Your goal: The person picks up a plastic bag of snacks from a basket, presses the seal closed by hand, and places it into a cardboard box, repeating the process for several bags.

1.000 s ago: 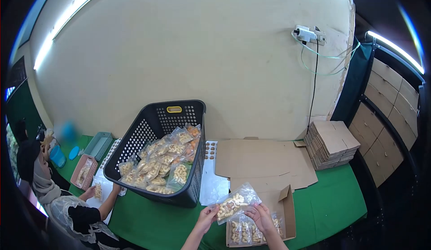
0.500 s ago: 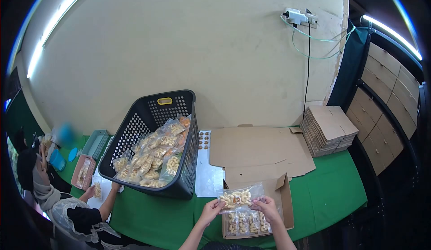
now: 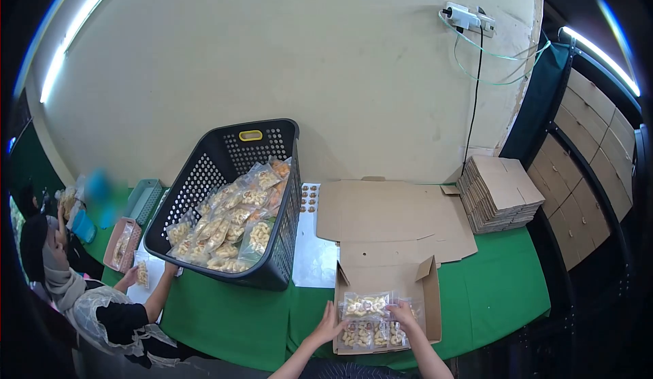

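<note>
An open cardboard box (image 3: 432, 304) stands at the front of the green table with several clear packets of pale curved pieces in it. One packet (image 3: 365, 304) lies crosswise above a row of upright packets (image 3: 373, 335). My left hand (image 3: 328, 324) is at the box's left wall, fingers apart, beside the packet's left end and holding nothing. My right hand (image 3: 403, 313) is over the packet's right end, with its fingers bent onto the plastic.
A dark basket (image 3: 275, 260) full of packets stands left of the box. Flat cardboard (image 3: 394, 209) lies behind, with stacked cardboard (image 3: 502, 192) at right. A co-worker (image 3: 102, 311) holds a small packet at the left, near pink and green baskets.
The packet that both hands held above the box is now down inside it. My left hand has let go and opened at the left wall. The view has shifted slightly.
</note>
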A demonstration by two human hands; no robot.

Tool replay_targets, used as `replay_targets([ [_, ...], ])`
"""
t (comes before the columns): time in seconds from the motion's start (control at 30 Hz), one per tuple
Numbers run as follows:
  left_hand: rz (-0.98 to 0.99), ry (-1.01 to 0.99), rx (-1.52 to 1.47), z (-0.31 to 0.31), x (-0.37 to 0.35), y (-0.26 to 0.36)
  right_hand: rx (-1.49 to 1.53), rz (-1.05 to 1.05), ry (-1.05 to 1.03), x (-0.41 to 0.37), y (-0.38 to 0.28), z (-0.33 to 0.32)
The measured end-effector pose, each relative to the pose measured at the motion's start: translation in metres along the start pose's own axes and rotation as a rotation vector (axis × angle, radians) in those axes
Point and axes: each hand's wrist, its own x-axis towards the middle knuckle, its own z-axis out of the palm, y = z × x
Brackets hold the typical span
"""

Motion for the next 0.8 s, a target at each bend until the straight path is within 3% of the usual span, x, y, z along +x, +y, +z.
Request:
replay_targets([
  [0.33, 0.044, -0.026, 0.018, 0.012, 0.002, -0.004, -0.055, -0.149, 0.194, 0.078, 0.000, 0.031],
  [0.37, 0.025, -0.030, 0.030, 0.012, 0.002, -0.003, -0.121, -0.135, 0.135, 0.084, -0.004, 0.030],
  [0.47, -0.034, -0.062, 0.053, 0.010, 0.002, 0.001, -0.488, -0.398, 0.170, 0.156, 0.044, 0.006],
  [0.57, -0.094, -0.098, 0.082, 0.005, 0.002, 0.011, -0.955, -0.157, 0.179, 0.120, 0.002, 0.022],
  [0.67, -0.117, -0.094, 0.142, 0.010, 0.001, 0.004, -1.092, -0.295, 0.408, 0.092, -0.002, 0.043],
  [0.8, -0.088, -0.076, 0.168, 0.017, 0.005, -0.006, -1.038, -0.487, 0.624, 0.069, -0.010, 0.059],
])
